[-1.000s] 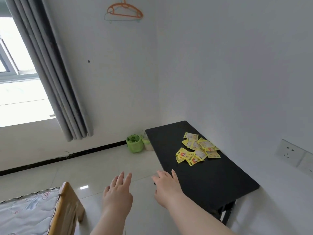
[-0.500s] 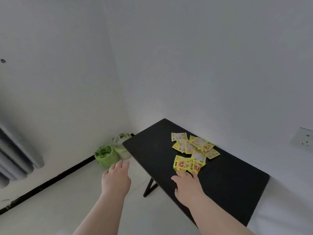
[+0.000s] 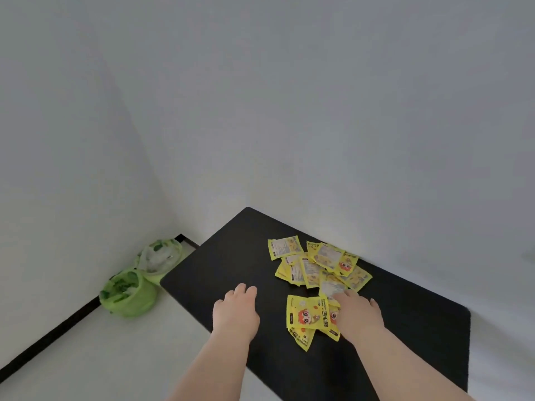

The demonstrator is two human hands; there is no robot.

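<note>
Head view: looks down over both forearms at a black table (image 3: pixel 231 256) set into the corner of a white-walled room.
Yellow packets (image 3: pixel 318 267): a loose heap of flat sachets on the far half of the table, close to the wall behind it. Many overlap; some show a cartoon face, others a pale printed back.
Front packet (image 3: pixel 307 312): lies face up just left of the right hand, with a red-and-orange cartoon face and dark lettering. It overlaps further packets beneath it, whose corners poke out toward the near edge of the table.
Right hand (image 3: pixel 357 315): palm down, fingers stretched forward and a little spread, resting on the near end of the heap. It covers part of the packets beside the front one; no finger curls around or pinches anything.
Left hand (image 3: pixel 236 314): palm down over bare table top, left of the packets and apart from them. Its fingers are loosely bent and hold nothing. Whether it touches the surface cannot be told.
Green bin (image 3: pixel 128 296): a small bin with a green liner, on the floor left of the table, with scraps inside.
Second bin (image 3: pixel 160 257): just behind the first, in the corner, partly hidden by the table's left edge.
Floor (image 3: pixel 101 357): pale, with a black skirting strip (image 3: pixel 43 340) along the left wall.
</note>
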